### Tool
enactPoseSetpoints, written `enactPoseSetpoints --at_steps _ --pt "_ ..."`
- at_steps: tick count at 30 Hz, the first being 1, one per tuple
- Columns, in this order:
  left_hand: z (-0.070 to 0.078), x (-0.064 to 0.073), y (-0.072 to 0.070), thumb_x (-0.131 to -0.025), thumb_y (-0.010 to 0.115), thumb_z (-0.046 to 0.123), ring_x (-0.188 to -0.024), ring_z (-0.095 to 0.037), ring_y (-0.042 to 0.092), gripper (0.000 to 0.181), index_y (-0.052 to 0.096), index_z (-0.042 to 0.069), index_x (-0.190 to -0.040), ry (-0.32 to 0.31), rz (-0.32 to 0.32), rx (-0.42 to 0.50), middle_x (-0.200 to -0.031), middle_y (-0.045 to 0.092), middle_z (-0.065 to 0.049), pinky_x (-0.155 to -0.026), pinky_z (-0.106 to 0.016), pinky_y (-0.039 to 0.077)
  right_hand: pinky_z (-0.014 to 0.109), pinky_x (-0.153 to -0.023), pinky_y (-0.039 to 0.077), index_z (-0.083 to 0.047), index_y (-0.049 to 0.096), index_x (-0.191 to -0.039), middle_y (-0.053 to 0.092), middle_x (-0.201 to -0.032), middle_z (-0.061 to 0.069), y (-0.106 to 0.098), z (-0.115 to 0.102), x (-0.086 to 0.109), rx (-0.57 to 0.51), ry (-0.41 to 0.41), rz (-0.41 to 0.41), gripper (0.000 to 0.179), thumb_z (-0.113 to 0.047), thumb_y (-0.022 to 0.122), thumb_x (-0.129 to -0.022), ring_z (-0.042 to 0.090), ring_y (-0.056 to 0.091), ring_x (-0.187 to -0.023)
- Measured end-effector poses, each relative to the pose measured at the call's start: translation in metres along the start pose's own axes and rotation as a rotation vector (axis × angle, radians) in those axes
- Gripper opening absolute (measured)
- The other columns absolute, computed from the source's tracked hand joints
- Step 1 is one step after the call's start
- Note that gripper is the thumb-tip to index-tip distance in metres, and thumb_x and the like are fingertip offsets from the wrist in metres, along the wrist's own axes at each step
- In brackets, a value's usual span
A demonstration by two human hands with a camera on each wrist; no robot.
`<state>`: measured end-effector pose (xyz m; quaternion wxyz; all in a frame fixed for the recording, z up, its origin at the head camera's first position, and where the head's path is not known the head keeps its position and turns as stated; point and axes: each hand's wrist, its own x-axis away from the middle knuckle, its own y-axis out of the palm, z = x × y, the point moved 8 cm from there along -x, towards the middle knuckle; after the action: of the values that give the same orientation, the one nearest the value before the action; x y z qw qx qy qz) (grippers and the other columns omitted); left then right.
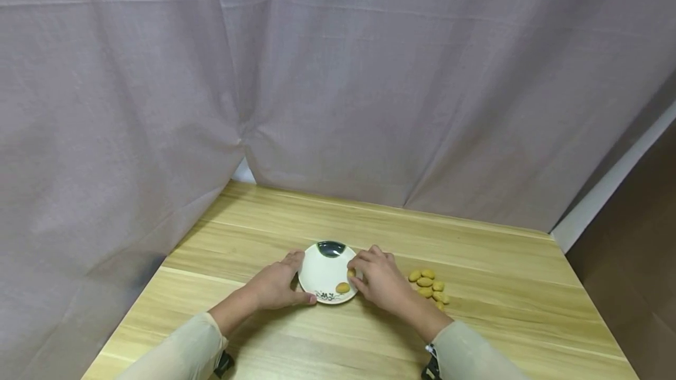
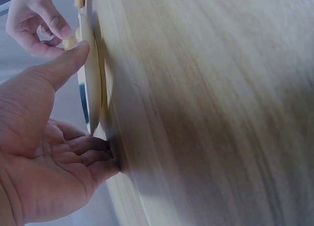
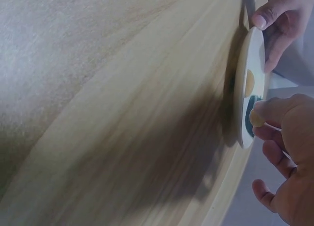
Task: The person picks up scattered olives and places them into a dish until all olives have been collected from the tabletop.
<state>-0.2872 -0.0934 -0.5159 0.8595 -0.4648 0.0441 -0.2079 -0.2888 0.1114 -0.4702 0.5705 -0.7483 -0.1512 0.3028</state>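
Note:
A round white plate (image 1: 323, 274), with a dark green patch on its far rim and a small plant drawing on its near rim, stands on the table. My left hand (image 1: 277, 283) holds the plate's left side, thumb on the near rim and fingers along the far left edge. One oval yellow-brown nut (image 1: 342, 288) lies on the plate near the drawing. Above the plate's right edge, my right hand (image 1: 377, 277) pinches another such nut (image 3: 256, 119) between thumb and index finger; its other fingers are loosely bent.
Right of the right hand, several loose nuts (image 1: 425, 292) form a small pile on the wooden table (image 1: 296, 345). Grey curtain (image 1: 338, 104) hangs behind and to the left of the table. A brown panel (image 1: 628, 251) stands along the right side.

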Motion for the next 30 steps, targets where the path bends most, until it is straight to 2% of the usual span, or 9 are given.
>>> enactPoseSetpoints --at_steps 12,24,30 --pt "0.0 0.0 0.0 -0.086 0.09 0.059 -0.166 -0.044 0.035 0.124 0.03 -0.01 -0.169 0.003 0.011 -0.002 -0.176 0.033 -0.03 -0.138 -0.058 0.031 0.056 -0.089 0.058 -0.013 0.082 -0.11 0.081 -0.115 0.005 0.012 -0.001 0.002 0.019 -0.025 -0.029 0.019 -0.016 0.089 -0.093 0.021 0.061 -0.1" --pt "0.0 0.001 0.0 -0.087 0.09 0.058 -0.166 -0.045 0.035 0.122 0.031 -0.011 -0.168 0.004 0.011 0.001 -0.176 0.034 -0.03 -0.137 -0.06 0.032 0.064 -0.094 0.058 -0.013 0.082 -0.113 0.081 -0.118 0.006 0.016 0.001 0.003 0.002 0.015 -0.081 0.017 -0.018 0.086 -0.097 0.022 0.06 -0.101" --pt "0.0 0.0 0.0 -0.087 0.09 0.058 -0.166 -0.045 0.036 0.122 0.031 -0.012 -0.168 0.003 0.012 -0.001 -0.176 0.034 -0.031 -0.137 -0.059 0.032 0.064 -0.096 0.059 -0.012 0.082 -0.117 0.081 -0.124 0.01 0.011 0.004 0.004 -0.013 0.035 -0.064 0.023 -0.022 0.085 -0.097 0.026 0.064 -0.107"
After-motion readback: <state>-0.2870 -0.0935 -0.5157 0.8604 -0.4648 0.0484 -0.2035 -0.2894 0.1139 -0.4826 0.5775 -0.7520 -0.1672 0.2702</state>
